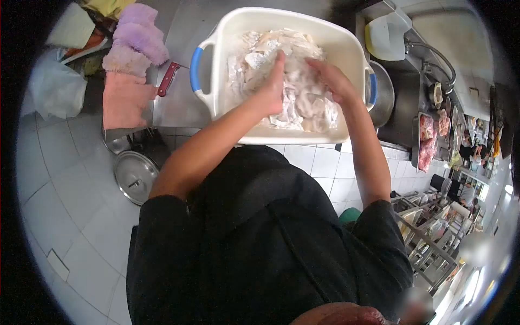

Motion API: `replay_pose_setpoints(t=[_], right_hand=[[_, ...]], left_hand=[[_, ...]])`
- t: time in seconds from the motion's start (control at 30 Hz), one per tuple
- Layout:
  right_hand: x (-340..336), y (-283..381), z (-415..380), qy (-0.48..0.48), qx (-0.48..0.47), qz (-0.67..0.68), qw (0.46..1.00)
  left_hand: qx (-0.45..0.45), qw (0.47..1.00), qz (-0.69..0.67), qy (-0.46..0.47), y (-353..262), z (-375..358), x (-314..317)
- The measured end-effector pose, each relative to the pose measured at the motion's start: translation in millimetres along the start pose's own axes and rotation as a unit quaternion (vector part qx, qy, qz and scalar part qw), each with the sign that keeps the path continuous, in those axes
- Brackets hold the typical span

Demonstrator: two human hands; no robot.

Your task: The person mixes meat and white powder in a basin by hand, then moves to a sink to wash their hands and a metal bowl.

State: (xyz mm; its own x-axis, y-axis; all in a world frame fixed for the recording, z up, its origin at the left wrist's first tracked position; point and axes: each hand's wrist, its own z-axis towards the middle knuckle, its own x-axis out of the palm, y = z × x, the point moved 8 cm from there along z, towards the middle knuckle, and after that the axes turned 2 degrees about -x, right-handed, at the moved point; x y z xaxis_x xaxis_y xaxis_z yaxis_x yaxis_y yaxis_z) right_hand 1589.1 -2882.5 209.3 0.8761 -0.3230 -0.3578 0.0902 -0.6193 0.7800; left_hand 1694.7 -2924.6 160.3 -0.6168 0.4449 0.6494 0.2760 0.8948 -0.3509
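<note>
A large white tub (292, 12) with blue handle grips stands on the counter, holding a heap of pale, wet pieces (292, 116) with silvery patches that look like fish. My left hand (272, 86) is over the left part of the heap, held edge-on with its fingers stretched out and palm facing inward. Opposite it, my right hand (333, 78) has its fingers spread over the right side of the pile. Between both palms, the pieces are smeared by motion. Some lower fingers are hidden among the pieces.
Left of the tub, a red-handled knife (168, 79) lies by pink and purple towels (130, 100). A metal bowl (384, 95) and a faucet (441, 62) are at right, with a tray of red meat (426, 143) beyond. A round metal lid (135, 176) is below the counter.
</note>
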Motion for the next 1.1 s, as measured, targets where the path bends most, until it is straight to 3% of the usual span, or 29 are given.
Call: replay_pose_setpoints(t=[0.03, 0.07, 0.1, 0.17, 0.2, 0.3, 0.4, 0.47, 0.53, 0.63, 0.67, 0.73, 0.8, 0.9, 0.93, 1.03, 1.1], right_hand=[[8.0, 9.9, 4.1, 0.018, -0.049, -0.073, 0.996], [9.8, 14.5, 7.1, 0.03, -0.08, -0.09, 0.992], [11.7, 19.0, 9.8, 0.041, -0.111, -0.106, 0.987], [0.4, 10.6, 22.1, 0.043, -0.115, -0.021, 0.992], [-9.7, 1.7, 31.3, 0.04, -0.105, 0.023, 0.993], [-53.9, -35.0, 73.0, -0.017, -0.107, 0.073, 0.991], [-79.5, -81.4, 117.7, -0.129, 0.048, -0.063, 0.989], [-44.5, -111.0, 139.3, -0.033, 0.067, 0.169, 0.983], [-9.0, -107.3, 138.4, 0.074, 0.091, 0.358, 0.926], [-10.1, -90.3, 112.4, 0.066, 0.077, 0.33, 0.939], [-2.3, -84.5, 105.6, 0.081, 0.071, 0.379, 0.919], [-6.1, -57.0, 92.6, 0.056, 0.049, 0.163, 0.984], [-1.6, -7.5, 72.3, 0.019, 0.026, -0.047, 0.998], [23.6, 25.9, 50.1, 0.047, -0.076, -0.08, 0.993], [27.7, 41.3, 41.5, 0.033, -0.092, -0.129, 0.987], [29.4, 75.9, 31.2, 0.045, -0.073, -0.106, 0.991], [16.4, 74.0, 52.7, 0.02, -0.061, -0.281, 0.958]], left_hand=[[0.005, 0.998, 0.039, -0.039, -9.1, -10.1, -4.4], [-0.016, 0.999, -0.03, 0.028, -19.1, -37.5, 12.3], [0.008, 1.0, 0.004, 0.026, -25.0, -42.5, 4.9], [0.059, 0.996, 0.067, 0.021, -36.6, -48.6, -8.7], [0.07, 0.996, 0.03, 0.049, -34.0, -44.4, -12.7], [0.078, 0.98, 0.108, -0.145, -21.6, -31.6, -50.1], [0.069, 0.988, 0.097, -0.101, -11.0, -10.5, -40.5], [0.068, 0.994, 0.051, -0.074, -12.9, -1.8, -27.6], [0.082, 0.995, 0.011, -0.055, -29.2, 1.7, -12.7], [0.02, 0.99, -0.098, 0.098, -28.7, 31.9, -8.7], [0.007, 0.994, -0.081, 0.067, -28.9, 18.4, -5.7], [0.021, 0.994, -0.096, 0.039, -26.3, 21.4, -11.3], [0.018, 0.997, -0.077, 0.001, -29.5, 8.7, -19.4], [0.046, 0.993, -0.106, 0.028, -48.3, -40.6, -18.5], [0.064, 0.996, -0.063, 0.006, -55.3, -62.9, -19.5], [0.156, 0.975, 0.059, -0.148, -65.7, -97.6, -26.7], [0.136, 0.978, 0.036, -0.156, -44.8, -66.8, -46.4]])
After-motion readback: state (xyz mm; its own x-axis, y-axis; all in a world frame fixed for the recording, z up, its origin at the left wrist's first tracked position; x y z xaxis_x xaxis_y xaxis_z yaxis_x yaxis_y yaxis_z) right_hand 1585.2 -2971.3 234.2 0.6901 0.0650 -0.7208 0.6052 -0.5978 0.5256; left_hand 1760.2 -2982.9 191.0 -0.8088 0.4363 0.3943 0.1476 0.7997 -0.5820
